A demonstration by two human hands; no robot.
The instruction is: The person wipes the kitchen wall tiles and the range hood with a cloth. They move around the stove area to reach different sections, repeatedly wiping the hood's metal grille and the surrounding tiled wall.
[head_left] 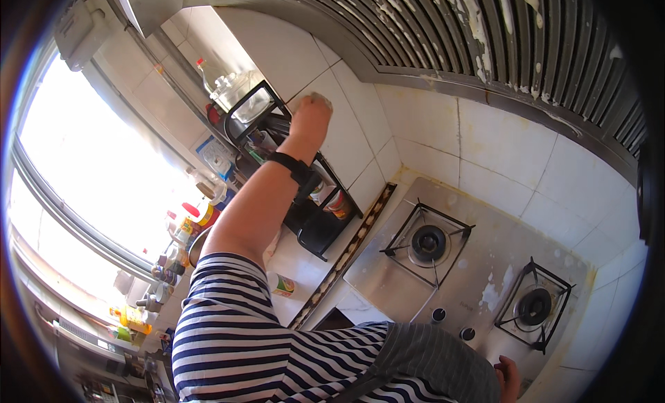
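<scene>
My left hand, with a black band on the wrist, reaches up to the white tiled wall beside the top of a black metal rack. Its fingers are closed around a small pale wad, perhaps a cloth or sponge, mostly hidden. At the lower right, my right hand hangs partly in view near the edge of the steel gas hob, its fingers somewhat curled; whether it holds anything is hidden. White foamy smears lie on the hob and on the slatted range hood above.
The hob has two burners with black pan supports and control knobs. Glass vessels top the rack; jars fill its lower shelf. A can lies on the counter. Several bottles line the bright window.
</scene>
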